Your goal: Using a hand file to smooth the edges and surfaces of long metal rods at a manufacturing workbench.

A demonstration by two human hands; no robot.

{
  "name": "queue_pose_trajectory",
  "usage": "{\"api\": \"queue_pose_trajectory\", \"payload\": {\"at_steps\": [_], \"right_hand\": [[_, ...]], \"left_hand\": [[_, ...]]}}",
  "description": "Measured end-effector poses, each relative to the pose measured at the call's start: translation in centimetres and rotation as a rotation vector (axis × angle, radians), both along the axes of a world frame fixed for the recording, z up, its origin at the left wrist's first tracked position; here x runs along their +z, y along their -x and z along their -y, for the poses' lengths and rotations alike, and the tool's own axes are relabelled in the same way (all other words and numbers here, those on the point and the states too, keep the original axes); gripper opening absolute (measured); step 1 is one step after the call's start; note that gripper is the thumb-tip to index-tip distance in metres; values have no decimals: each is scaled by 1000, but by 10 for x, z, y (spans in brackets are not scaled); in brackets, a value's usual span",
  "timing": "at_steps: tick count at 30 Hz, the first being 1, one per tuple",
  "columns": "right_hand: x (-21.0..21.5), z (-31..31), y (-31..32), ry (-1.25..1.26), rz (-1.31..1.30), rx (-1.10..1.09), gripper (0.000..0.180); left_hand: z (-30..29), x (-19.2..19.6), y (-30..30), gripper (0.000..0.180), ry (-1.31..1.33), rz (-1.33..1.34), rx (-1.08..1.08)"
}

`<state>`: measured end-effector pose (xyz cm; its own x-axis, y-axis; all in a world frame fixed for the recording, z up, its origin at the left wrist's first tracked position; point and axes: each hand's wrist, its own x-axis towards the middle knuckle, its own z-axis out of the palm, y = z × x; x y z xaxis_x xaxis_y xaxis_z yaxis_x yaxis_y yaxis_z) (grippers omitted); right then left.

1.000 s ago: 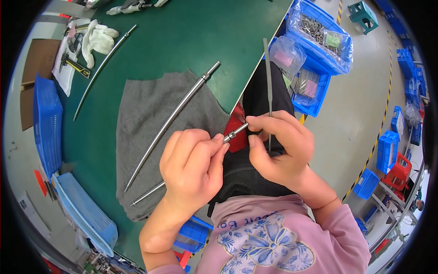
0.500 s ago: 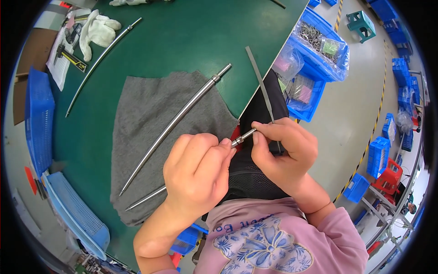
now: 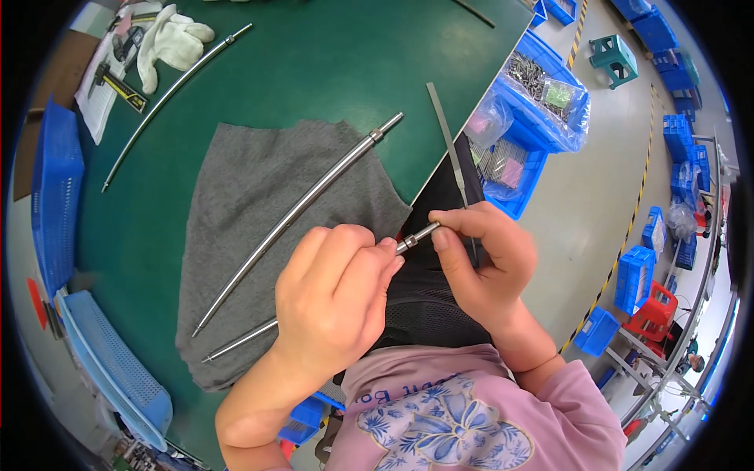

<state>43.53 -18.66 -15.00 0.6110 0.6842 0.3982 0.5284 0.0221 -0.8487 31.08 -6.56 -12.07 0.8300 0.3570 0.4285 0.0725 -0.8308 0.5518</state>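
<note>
My left hand point(image 3: 334, 294) is closed around the middle of a slim tapered metal rod point(image 3: 243, 340), hiding that part of it. The rod's thin tip points to the lower left over the grey cloth point(image 3: 236, 180). Its stepped, collared end comes out past my left thumb, where the thumb and forefinger of my right hand point(image 3: 495, 263) pinch it. A flat metal file point(image 3: 445, 129) runs behind my right forefinger; whether other fingers grip it is hidden. On the cloth lies a thicker tapered metal rod point(image 3: 294, 216) with a similar collared end.
Another curved rod point(image 3: 169, 98) lies on the green table point(image 3: 330, 63), near white gloves point(image 3: 174, 43) and a caliper point(image 3: 118, 85). Blue baskets point(image 3: 118, 369) stand along the left edge. Blue bins point(image 3: 542, 94) of metal parts stand beyond the right edge; a green stool point(image 3: 614, 61) is farther off.
The view has shifted slightly, so the table things sit a little differently in it. Both hands keep the same hold on the slim rod, with no clear movement along it.
</note>
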Motion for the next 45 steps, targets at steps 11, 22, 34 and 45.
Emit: {"api": "queue_pose_trajectory", "payload": {"at_steps": [11, 22, 34, 45], "right_hand": [[-5, -2, 0, -11, 79, 1, 22], [-2, -6, 8, 10, -44, -108, 20], [-5, 6, 5, 27, -81, -49, 15], [-8, -3, 0, -56, 99, -95, 25]], "left_hand": [[0, -1, -1, 20, 15, 7, -4], [2, -2, -1, 20, 4, 20, 13], [2, -2, -2, 20, -7, 4, 8], [2, -2, -2, 22, 7, 13, 24]]}}
